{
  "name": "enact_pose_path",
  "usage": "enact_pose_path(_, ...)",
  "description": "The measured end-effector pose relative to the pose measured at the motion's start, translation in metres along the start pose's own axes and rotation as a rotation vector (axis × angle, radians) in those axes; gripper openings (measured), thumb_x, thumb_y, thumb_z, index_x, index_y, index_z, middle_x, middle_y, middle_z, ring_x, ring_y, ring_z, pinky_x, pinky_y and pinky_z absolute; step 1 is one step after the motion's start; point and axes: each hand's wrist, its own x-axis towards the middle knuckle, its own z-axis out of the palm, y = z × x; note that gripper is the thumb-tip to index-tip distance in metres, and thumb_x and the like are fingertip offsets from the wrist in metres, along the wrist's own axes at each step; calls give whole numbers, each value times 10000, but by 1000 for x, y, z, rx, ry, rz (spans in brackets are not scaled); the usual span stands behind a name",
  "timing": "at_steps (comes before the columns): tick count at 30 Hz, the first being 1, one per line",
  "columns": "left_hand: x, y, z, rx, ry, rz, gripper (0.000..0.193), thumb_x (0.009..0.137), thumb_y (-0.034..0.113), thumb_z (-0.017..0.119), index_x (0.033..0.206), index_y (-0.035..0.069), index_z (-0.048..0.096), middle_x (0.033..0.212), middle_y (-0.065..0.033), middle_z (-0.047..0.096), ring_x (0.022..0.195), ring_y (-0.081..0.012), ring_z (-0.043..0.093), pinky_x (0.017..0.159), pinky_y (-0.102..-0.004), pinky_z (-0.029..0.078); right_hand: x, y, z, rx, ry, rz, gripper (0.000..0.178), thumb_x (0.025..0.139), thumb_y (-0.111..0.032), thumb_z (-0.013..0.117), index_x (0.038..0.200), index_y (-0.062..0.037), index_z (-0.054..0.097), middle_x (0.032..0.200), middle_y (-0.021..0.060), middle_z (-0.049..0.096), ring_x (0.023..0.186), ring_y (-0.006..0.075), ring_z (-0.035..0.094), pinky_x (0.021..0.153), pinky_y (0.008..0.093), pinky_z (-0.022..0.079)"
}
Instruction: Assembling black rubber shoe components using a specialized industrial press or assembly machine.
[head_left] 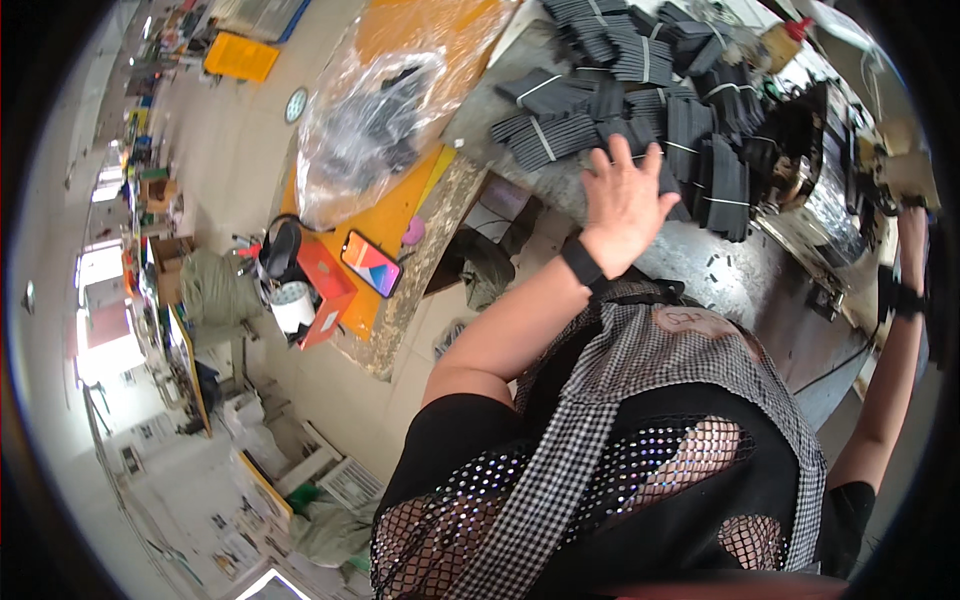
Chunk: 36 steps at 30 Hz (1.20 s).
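Note:
My left hand (628,205) reaches over the metal worktop (700,268), its fingers spread, the tips at the near edge of a pile of dark grey strip bundles (640,58). White bands tie the bundles. One dark bundle (668,182) lies partly under the fingers; whether they touch it is hard to tell. At the far right my right arm stretches up to a machine (835,190) with metal and black parts. My right hand (910,215) is at a beige block on it, near the picture's dark rim, and its fingers are hidden.
Small dark scraps (722,270) lie on the worktop. A bottle with a red cap (782,45) stands behind the bundles. To the left, an orange board holds a clear plastic bag (350,140) of dark pieces, a phone (371,264) and a red box (325,290). A yellow crate (240,58) sits beyond.

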Motion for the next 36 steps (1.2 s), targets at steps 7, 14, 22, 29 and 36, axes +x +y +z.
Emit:
enact_pose_path(7,2,6,13,-60,-19,43,596,796,449,678,1312,224,484,1327,-300,305,970,-433,517,726,-463,518,-131,17,-13,80,213,241,155,953,-123,552,1032,8,577,906,20,575,869,89,505,802,204,401)
enact_pose_path(14,11,1,15,-203,14,77,436,772,369,715,1115,148,563,1278,-275,329,938,-456,521,664,-441,553,-125,-158,60,242,19,205,35,873,-9,580,902,6,567,761,16,524,685,89,471,624,228,393)
enact_pose_path(22,0,-11,-9,-1010,126,371,742,764,139,700,1386,39,308,1325,-175,405,1179,-282,455,956,-391,432,-123,-194,94,442,21,136,324,788,-60,673,1098,4,604,876,99,604,772,189,595,707,302,481)
enact_pose_path(29,1,22,-29,-1569,-864,169,607,874,190,588,1382,-39,349,1183,-53,527,1058,-117,511,929,-263,410,-118,-203,122,323,473,24,288,732,-1,694,1009,-15,619,859,123,614,773,298,623,653,351,512)
enact_pose_path(36,6,67,-15,-1511,-1315,97,497,897,140,573,1340,-5,402,1143,-15,524,1041,-100,507,941,-261,403,-157,-180,117,283,625,165,95,786,-34,641,846,-16,569,736,94,575,666,236,597,588,324,481)
